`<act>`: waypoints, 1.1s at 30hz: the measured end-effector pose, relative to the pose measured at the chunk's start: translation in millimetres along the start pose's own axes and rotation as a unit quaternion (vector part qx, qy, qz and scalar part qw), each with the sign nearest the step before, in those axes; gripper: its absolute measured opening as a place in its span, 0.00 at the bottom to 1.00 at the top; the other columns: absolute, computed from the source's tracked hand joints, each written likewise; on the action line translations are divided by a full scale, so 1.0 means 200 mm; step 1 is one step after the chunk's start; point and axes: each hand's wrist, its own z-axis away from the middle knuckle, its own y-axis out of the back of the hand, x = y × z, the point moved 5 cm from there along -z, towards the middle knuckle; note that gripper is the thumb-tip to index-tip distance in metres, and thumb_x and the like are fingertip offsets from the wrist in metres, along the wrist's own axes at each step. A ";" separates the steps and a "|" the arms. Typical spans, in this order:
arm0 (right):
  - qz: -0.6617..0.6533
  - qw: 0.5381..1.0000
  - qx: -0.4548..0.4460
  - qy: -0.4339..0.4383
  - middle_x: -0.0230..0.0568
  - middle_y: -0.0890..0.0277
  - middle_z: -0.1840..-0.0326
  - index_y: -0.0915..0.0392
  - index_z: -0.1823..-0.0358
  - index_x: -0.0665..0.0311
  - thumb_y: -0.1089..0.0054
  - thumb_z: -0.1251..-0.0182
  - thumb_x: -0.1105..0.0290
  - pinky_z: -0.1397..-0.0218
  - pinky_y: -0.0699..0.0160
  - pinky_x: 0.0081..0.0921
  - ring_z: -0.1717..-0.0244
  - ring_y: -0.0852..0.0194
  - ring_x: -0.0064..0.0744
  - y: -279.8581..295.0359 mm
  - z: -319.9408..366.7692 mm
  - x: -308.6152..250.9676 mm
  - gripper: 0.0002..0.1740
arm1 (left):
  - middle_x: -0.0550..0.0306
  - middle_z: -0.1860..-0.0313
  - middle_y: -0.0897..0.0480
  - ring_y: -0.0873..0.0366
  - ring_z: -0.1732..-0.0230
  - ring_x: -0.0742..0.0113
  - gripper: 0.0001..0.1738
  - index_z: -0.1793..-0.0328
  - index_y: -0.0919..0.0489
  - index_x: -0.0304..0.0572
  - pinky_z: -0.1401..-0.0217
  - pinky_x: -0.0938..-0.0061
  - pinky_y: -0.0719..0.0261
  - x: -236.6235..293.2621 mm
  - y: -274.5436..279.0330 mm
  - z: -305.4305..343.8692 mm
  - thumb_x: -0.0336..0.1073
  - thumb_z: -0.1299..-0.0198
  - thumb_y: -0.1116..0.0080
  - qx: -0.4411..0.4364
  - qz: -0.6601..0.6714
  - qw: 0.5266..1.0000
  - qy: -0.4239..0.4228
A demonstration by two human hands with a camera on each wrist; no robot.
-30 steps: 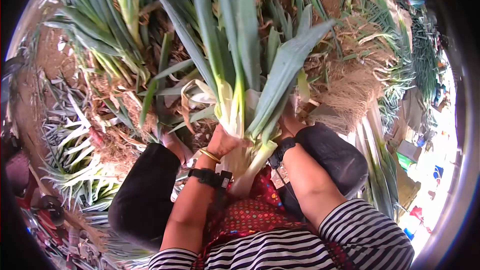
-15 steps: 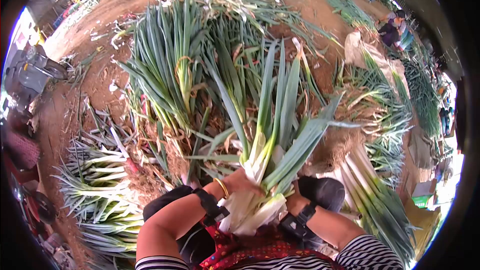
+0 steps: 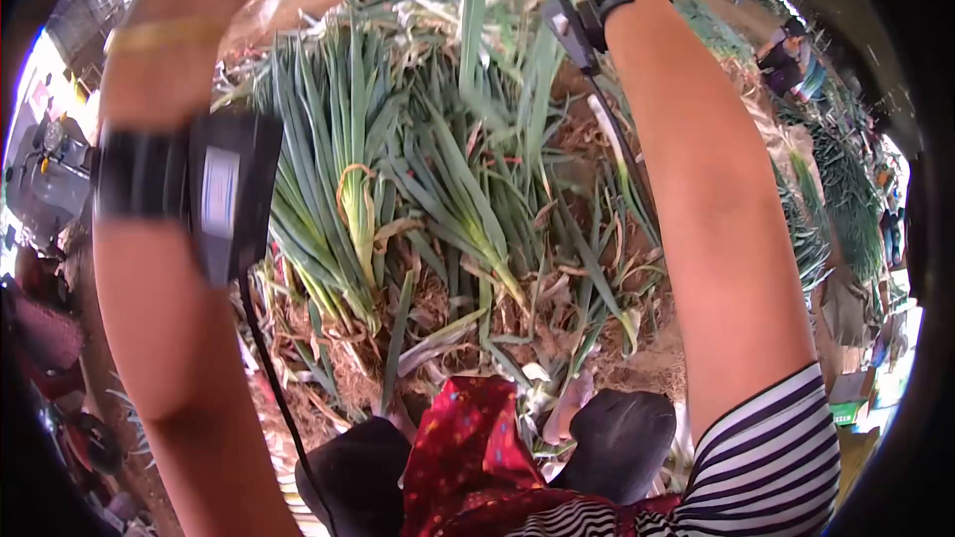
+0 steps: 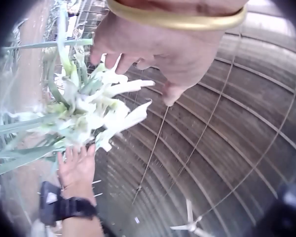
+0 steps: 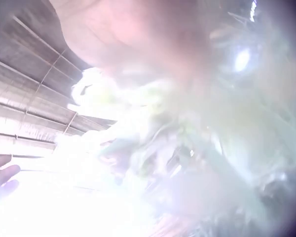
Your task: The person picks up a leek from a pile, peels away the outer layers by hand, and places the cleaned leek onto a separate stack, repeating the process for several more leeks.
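Note:
Both arms reach far forward, the hands at the top edge in the head view. A loose bundle of leek leaves (image 4: 96, 111), white at the ends with long green blades, is in the air between the hands in the left wrist view. My left hand (image 4: 158, 54), under a yellow bangle (image 4: 182, 20), has its fingers extended above the bundle. On the other side, my right hand (image 4: 77, 170) has straight, spread fingers just below the white ends. Green blades (image 3: 473, 20) hang down in the head view. The right wrist view is blurred and overexposed.
A pile of leeks (image 3: 323, 159) lies on the dirt ground ahead, with scattered leaves and roots (image 3: 428, 303) nearer my feet. More green stalks (image 3: 841, 169) lie at the right. Another person (image 3: 784, 58) sits at the far right. A parked vehicle (image 3: 55, 174) stands at the left.
Both hands have swung from the lap up and forward, taking the leek leaves with them. Their grip has loosened, and the fingers are now extended. The head view has tilted up from a second ago.

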 end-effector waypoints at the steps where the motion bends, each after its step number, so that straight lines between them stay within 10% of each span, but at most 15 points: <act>1: 0.063 0.998 0.010 -0.003 0.40 0.42 0.34 0.39 0.37 0.61 0.55 0.36 0.48 0.36 0.42 0.43 0.37 0.43 0.38 -0.11 0.05 0.10 0.32 | 0.41 0.32 0.43 0.48 0.31 0.54 0.33 0.32 0.44 0.36 0.29 0.62 0.53 -0.18 -0.08 0.03 0.50 0.37 0.59 0.146 -0.251 0.956 0.041; 2: 0.129 0.991 0.020 -0.006 0.40 0.43 0.33 0.40 0.36 0.61 0.55 0.36 0.49 0.35 0.44 0.43 0.36 0.44 0.39 -0.19 0.15 0.23 0.32 | 0.45 0.36 0.33 0.36 0.35 0.59 0.26 0.34 0.37 0.36 0.32 0.68 0.41 -0.30 -0.14 0.13 0.43 0.34 0.64 0.272 -0.480 0.830 0.083; 4: 0.261 0.965 0.032 -0.015 0.39 0.45 0.32 0.41 0.35 0.62 0.54 0.35 0.50 0.34 0.46 0.43 0.34 0.47 0.40 -0.25 0.42 0.36 0.33 | 0.49 0.34 0.35 0.38 0.33 0.61 0.26 0.32 0.40 0.37 0.33 0.68 0.38 -0.62 -0.22 0.41 0.38 0.34 0.64 0.238 -0.665 0.685 0.180; 5: 0.287 0.954 0.038 -0.073 0.38 0.37 0.39 0.36 0.38 0.61 0.50 0.37 0.51 0.41 0.39 0.38 0.40 0.41 0.37 -0.15 0.51 0.56 0.30 | 0.48 0.34 0.35 0.38 0.33 0.60 0.27 0.31 0.41 0.37 0.35 0.66 0.35 -0.87 -0.29 0.58 0.39 0.35 0.57 0.356 -0.321 0.849 0.220; 8: 0.463 0.877 0.038 -0.126 0.32 0.24 0.63 0.25 0.49 0.59 0.49 0.37 0.55 0.63 0.30 0.30 0.65 0.30 0.28 0.11 0.97 1.16 0.21 | 0.43 0.37 0.32 0.38 0.34 0.57 0.29 0.40 0.31 0.32 0.34 0.64 0.38 -1.39 -0.54 1.02 0.36 0.47 0.37 0.398 -0.148 0.843 0.330; 9: 0.513 0.850 0.042 -0.114 0.58 0.28 0.68 0.28 0.71 0.66 0.50 0.38 0.57 0.65 0.31 0.43 0.66 0.29 0.56 0.18 1.16 1.31 0.17 | 0.42 0.40 0.29 0.37 0.34 0.55 0.27 0.42 0.29 0.32 0.33 0.65 0.40 -1.46 -0.63 1.09 0.36 0.47 0.37 0.384 -0.179 0.834 0.354; 14: 0.584 0.727 0.051 -0.359 0.55 0.26 0.53 0.30 0.49 0.68 0.41 0.45 0.54 0.48 0.29 0.40 0.51 0.27 0.51 0.46 2.03 2.03 0.28 | 0.47 0.43 0.27 0.33 0.38 0.61 0.29 0.36 0.35 0.35 0.37 0.69 0.37 -1.61 -0.75 1.17 0.32 0.44 0.41 0.361 -0.130 0.832 0.401; 16: 0.630 0.715 0.050 -0.300 0.56 0.29 0.48 0.36 0.41 0.67 0.41 0.45 0.54 0.45 0.30 0.38 0.48 0.29 0.49 0.39 2.19 2.06 0.34 | 0.46 0.43 0.27 0.32 0.38 0.62 0.27 0.38 0.34 0.34 0.38 0.71 0.36 -1.60 -0.66 1.14 0.33 0.43 0.43 0.416 -0.048 0.833 0.361; 18: 0.740 0.606 0.093 -0.278 0.54 0.26 0.52 0.34 0.43 0.61 0.38 0.48 0.58 0.45 0.31 0.42 0.50 0.26 0.46 0.25 2.21 1.96 0.31 | 0.46 0.44 0.26 0.31 0.40 0.63 0.26 0.39 0.33 0.33 0.38 0.72 0.35 -1.58 -0.62 1.12 0.34 0.42 0.44 0.476 0.007 0.809 0.346; 20: 0.672 0.616 0.039 -0.408 0.53 0.23 0.59 0.29 0.50 0.61 0.38 0.51 0.60 0.48 0.31 0.44 0.56 0.23 0.47 0.26 2.17 2.00 0.26 | 0.47 0.46 0.25 0.30 0.42 0.64 0.25 0.39 0.33 0.33 0.39 0.73 0.35 -1.60 -0.59 1.16 0.35 0.42 0.44 0.521 0.011 0.794 0.314; 24: 0.678 0.663 -0.033 -0.315 0.54 0.22 0.66 0.26 0.56 0.65 0.39 0.51 0.60 0.53 0.29 0.43 0.61 0.23 0.51 0.07 2.09 1.79 0.22 | 0.47 0.44 0.27 0.31 0.40 0.63 0.23 0.40 0.34 0.31 0.38 0.72 0.35 -1.56 -0.56 1.11 0.33 0.40 0.45 0.528 0.011 0.788 0.315; 27: 0.517 0.815 -0.022 -0.261 0.61 0.25 0.64 0.27 0.62 0.73 0.42 0.49 0.52 0.58 0.30 0.44 0.60 0.26 0.58 0.02 2.11 1.73 0.27 | 0.52 0.45 0.25 0.32 0.40 0.66 0.24 0.39 0.31 0.38 0.39 0.74 0.37 -1.60 -0.50 1.14 0.40 0.40 0.46 0.552 -0.032 0.787 0.274; 33: 0.530 0.820 -0.087 -0.199 0.63 0.29 0.74 0.30 0.65 0.77 0.43 0.43 0.58 0.64 0.29 0.44 0.68 0.27 0.57 -0.40 2.22 0.97 0.23 | 0.57 0.43 0.28 0.32 0.43 0.68 0.28 0.37 0.33 0.40 0.40 0.73 0.37 -1.70 -0.39 1.13 0.46 0.40 0.44 0.619 0.007 0.754 0.222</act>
